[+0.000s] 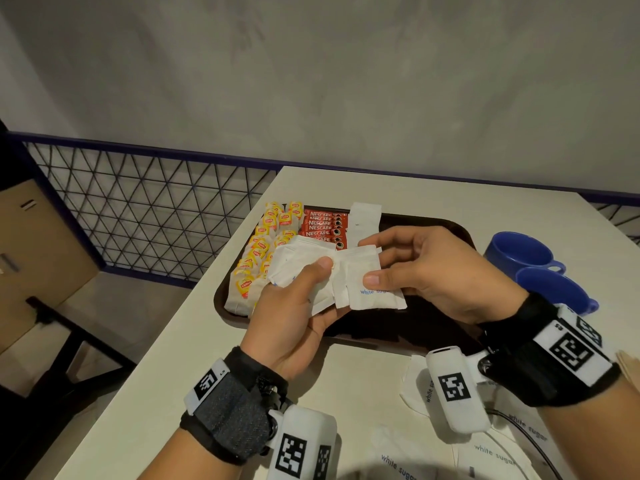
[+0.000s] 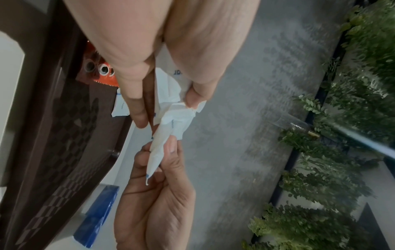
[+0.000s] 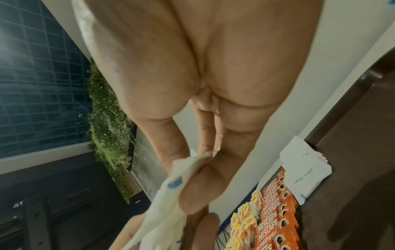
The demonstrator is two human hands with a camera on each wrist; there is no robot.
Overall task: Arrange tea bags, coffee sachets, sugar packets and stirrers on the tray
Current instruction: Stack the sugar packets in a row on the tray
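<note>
Both hands pinch white sugar packets (image 1: 360,278) above the tray (image 1: 460,227): left hand (image 1: 294,306) grips several, right hand (image 1: 426,271) one alongside.

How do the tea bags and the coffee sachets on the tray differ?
The tea bags are pale with yellow tags; the coffee sachets are red. The tea bags fill two long columns at the tray's left edge; the coffee sachets form one shorter overlapping stack beside them. Both lie flat on the tray.
</note>
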